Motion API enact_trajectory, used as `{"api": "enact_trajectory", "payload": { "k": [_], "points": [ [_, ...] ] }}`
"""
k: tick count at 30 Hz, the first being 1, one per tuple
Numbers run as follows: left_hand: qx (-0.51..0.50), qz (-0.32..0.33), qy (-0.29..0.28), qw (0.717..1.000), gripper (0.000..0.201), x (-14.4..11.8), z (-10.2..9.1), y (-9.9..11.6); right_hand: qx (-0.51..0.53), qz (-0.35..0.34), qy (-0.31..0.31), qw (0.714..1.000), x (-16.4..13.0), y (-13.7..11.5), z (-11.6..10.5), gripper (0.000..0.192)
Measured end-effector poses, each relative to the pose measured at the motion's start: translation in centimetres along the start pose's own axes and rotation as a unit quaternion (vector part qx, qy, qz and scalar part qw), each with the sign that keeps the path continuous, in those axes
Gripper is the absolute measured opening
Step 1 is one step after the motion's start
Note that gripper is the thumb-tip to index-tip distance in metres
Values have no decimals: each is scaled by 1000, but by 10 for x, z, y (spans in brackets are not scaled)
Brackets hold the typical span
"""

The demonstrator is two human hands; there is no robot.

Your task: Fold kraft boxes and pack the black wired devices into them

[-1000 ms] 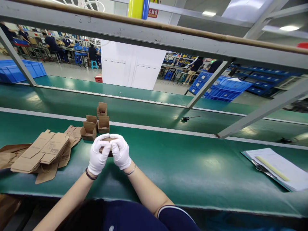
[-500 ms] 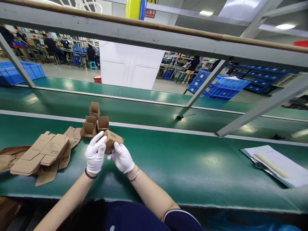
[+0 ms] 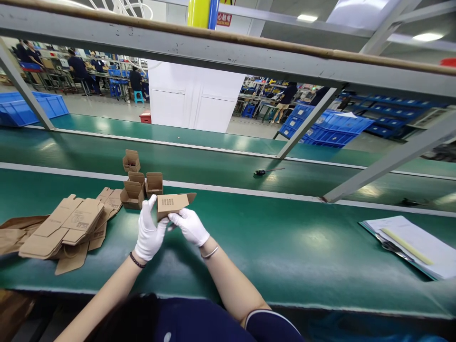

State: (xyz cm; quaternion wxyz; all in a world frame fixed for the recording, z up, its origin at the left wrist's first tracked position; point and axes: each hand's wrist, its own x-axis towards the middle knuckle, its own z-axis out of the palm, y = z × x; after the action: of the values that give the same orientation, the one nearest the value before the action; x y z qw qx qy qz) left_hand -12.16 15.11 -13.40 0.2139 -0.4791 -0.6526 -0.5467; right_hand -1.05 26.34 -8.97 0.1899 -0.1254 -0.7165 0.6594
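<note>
1. While held up over the near strip of the green worktop (image 3: pixel 270 247), sits between both gloved hands: small cardboard box (image 3: pixel 170 205), printed face toward the camera, one end flap sticking out toward 3 o'clock
2. Runs roughly 9-to-3 across the view, tilted a little upward at the right end: long axis of the small cardboard box
3. Closed on the left end of it, thumb side raised toward 12 o'clock, other fingers wrapped behind the card: left hand (image 3: pixel 148 232)
4. Lies at about 5 o'clock from the box, fingers (image 3: pixel 178 217) stretched flat and pressing its lower edge from below, not curled round it; touching rather than clamping, as far as can be told: right hand (image 3: pixel 190 226)
5. Equally close, both in contact; firmer hold judged to be with the left
6. Stand at 11 o'clock from the hands, just beyond them near the white belt edge, tops open: folded boxes (image 3: pixel 142 185), four in a loose group, one a little farther out on the conveyor belt (image 3: pixel 213 164)
7. Lies at 9 o'clock, well apart from the hands, fanned out on the worktop: pile of flat box blanks (image 3: pixel 67 225)
8. Rests far off at 3 o'clock: clipboard with papers (image 3: pixel 409 244); small dark tool (image 3: pixel 261 172) on the belt at 1 o'clock
</note>
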Motion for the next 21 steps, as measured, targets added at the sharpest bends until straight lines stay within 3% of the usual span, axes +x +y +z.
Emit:
{"api": "enact_trajectory", "payload": {
  "k": [3,6,10,14,17,19,21],
  "points": [
    [71,22,-98,992,87,2,2,-7,-213,-38,-8,976,3,5,-16,18],
    [79,5,-210,974,76,-6,10,-15,-377,-52,-38,924,0,16,-15,21],
    [32,-88,-239,966,73,-30,28,-22,-432,-11,-53,900,-5,27,-6,16],
    [-28,-186,-260,947,70,-33,36,-34,-420,-78,-78,901,-2,20,-21,13],
    [-48,-227,-289,929,77,-24,31,-50,-409,-122,7,905,7,10,-59,21],
    [-28,-239,-296,924,84,-20,23,-58,-442,-58,73,892,16,9,-100,29],
    [22,-240,-264,934,93,-21,14,-58,-491,62,108,862,26,14,-151,39]
  ]
}}
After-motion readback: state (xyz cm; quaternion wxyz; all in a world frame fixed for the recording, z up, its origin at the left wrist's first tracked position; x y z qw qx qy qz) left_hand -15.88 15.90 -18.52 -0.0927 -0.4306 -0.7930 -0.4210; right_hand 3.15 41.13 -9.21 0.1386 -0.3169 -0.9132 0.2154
